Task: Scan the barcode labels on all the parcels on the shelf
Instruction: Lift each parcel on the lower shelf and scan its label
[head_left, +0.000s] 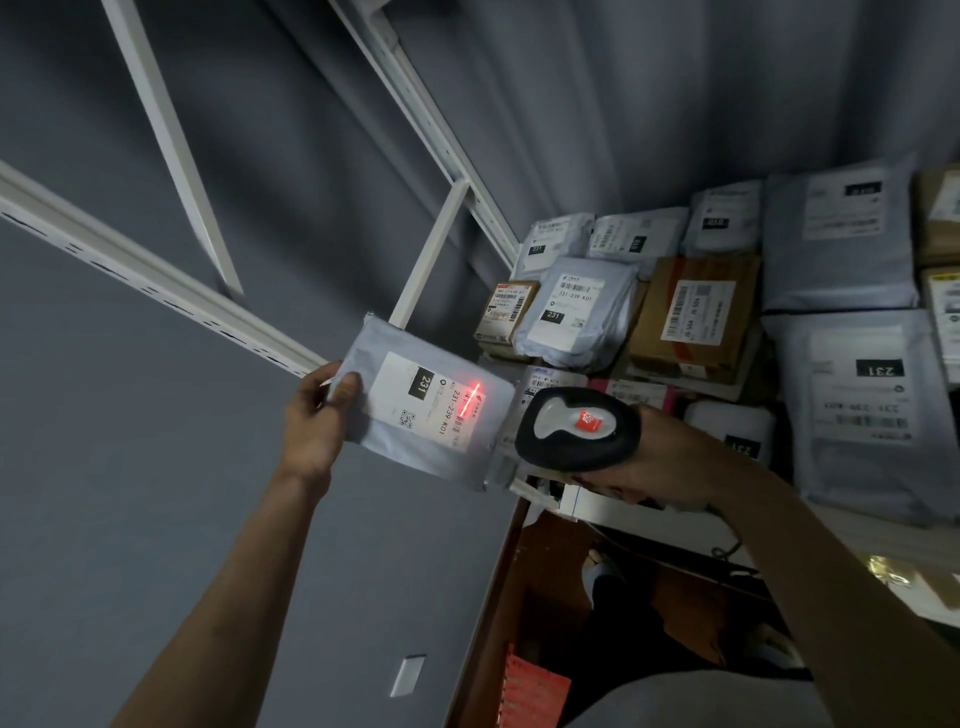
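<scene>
My left hand (318, 415) grips the left edge of a grey poly mailer parcel (395, 447) held up in front of the wall, its white label (431, 402) facing me. A red scan line glows on the label's barcode. My right hand (670, 467) holds a black handheld barcode scanner (576, 428) with a grey and red top, pointed left at that label. Behind the scanner the shelf (639, 512) holds several stacked parcels, grey mailers (582, 312) and brown cartons (696, 312), most with labels showing.
White shelf uprights and rails (431, 249) cross the grey wall (156, 493) to the left. Below the shelf lie a dark floor area, a coiled cable (727, 551) and a red item (535, 691). A white wall plate (408, 675) sits low on the wall.
</scene>
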